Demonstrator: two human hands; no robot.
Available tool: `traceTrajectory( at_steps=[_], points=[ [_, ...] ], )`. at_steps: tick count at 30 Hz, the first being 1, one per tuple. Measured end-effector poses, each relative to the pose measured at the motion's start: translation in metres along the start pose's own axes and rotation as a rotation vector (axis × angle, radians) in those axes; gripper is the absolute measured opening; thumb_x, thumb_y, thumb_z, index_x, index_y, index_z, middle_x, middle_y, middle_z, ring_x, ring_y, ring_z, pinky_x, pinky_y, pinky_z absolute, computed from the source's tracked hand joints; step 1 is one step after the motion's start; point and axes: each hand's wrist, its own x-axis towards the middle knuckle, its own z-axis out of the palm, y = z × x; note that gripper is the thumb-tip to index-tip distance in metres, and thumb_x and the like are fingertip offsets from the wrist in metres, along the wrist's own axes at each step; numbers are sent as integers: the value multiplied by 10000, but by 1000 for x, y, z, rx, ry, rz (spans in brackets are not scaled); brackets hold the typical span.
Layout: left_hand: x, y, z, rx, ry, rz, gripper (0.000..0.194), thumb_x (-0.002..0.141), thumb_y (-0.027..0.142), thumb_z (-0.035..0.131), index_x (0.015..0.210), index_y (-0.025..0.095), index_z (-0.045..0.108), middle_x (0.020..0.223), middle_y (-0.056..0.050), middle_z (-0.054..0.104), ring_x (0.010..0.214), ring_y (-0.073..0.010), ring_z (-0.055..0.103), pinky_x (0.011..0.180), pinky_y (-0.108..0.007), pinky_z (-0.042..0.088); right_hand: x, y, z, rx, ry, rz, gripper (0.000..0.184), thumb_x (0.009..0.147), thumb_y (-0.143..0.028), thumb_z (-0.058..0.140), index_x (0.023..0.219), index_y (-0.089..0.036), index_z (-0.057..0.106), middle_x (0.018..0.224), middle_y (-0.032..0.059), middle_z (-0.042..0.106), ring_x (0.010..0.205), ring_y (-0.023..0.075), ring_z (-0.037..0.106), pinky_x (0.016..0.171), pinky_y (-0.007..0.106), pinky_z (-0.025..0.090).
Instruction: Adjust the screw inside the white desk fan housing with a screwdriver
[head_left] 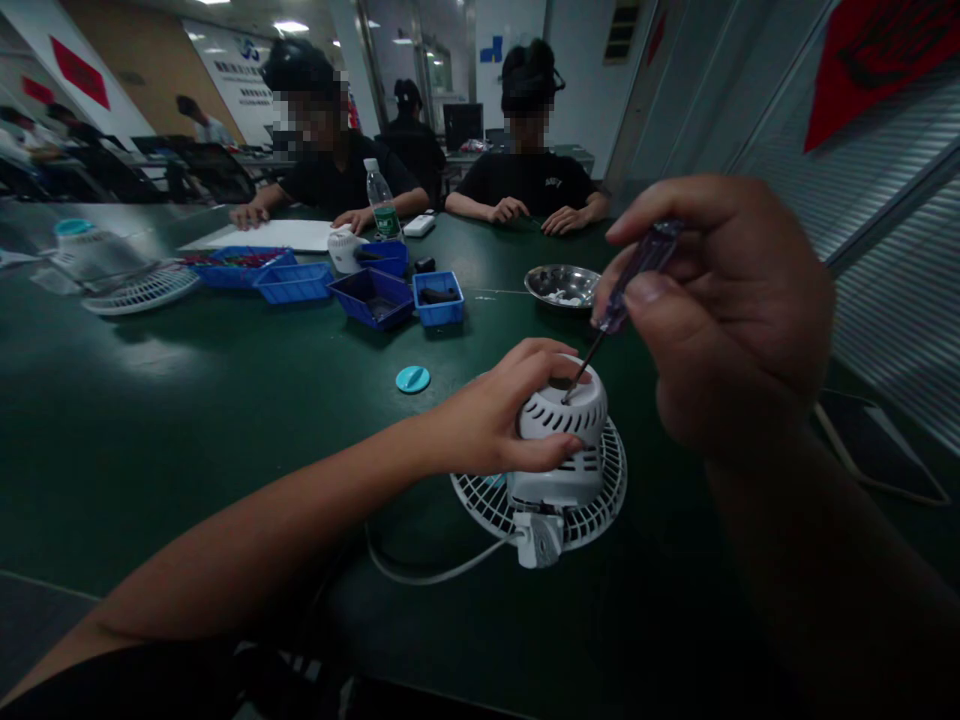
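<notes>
A white electric fan (559, 485) lies face down on the green table, its round grille underneath and its motor housing on top. My left hand (510, 410) is wrapped round the housing from the left, thumb in front and fingers over the top. In my right hand (731, 310) is a screwdriver (641, 275) with a clear purple handle, slanting down to the left. Its tip meets the top of the housing near a dark opening; any screw there is too small to make out. A white cord (442, 577) curves away from the fan's base.
A turquoise knob (413, 379) lies left of the fan. Blue bins (373, 299), a metal bowl (564, 284) with white parts and a water bottle (383, 200) stand farther back. Another fan (139, 285) is at far left. Two people sit opposite. A dark flat panel (877, 440) lies right.
</notes>
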Motion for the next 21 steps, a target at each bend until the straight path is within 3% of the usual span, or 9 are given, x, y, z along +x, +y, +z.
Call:
traceTrajectory(
  at_steps=[3,6,9,13,21],
  points=[
    [-1,-2,1,0,24,38,544,909,517,718,1301,180,549,1370,-180,575,1349,-326,551,1183,-512,499,1,-1,0,159,-73,0,243,927,-98,539,1097,-229,653,950,-7,673,843,111,693,729,287,544],
    [-1,-4,2,10,30,50,566,902,521,727,1320,184,548,1377,-184,570,1359,-340,544,1186,-531,498,1,-4,1,191,-145,19,244,960,-116,550,1150,-234,646,1088,-10,696,807,86,696,692,258,584],
    [-1,-5,3,10,28,40,583,896,535,729,1330,188,551,1419,-190,549,1360,-342,548,1188,-537,500,0,-5,3,122,-112,25,249,960,-140,609,1179,-243,663,1142,3,718,731,87,656,605,259,546],
    [-1,-4,3,14,15,11,600,902,548,713,1345,178,550,1433,-197,548,1392,-353,536,1213,-549,479,-1,-6,4,5,-64,44,263,947,-179,668,1197,-264,675,1123,-8,748,704,98,635,624,283,544],
    [-1,-3,2,1,5,-4,614,899,560,704,1364,191,546,1460,-199,540,1414,-366,529,1232,-585,460,-1,-10,4,-72,-36,-89,216,945,-161,668,1136,-260,688,1137,-45,736,915,116,675,777,289,576]
  ],
)
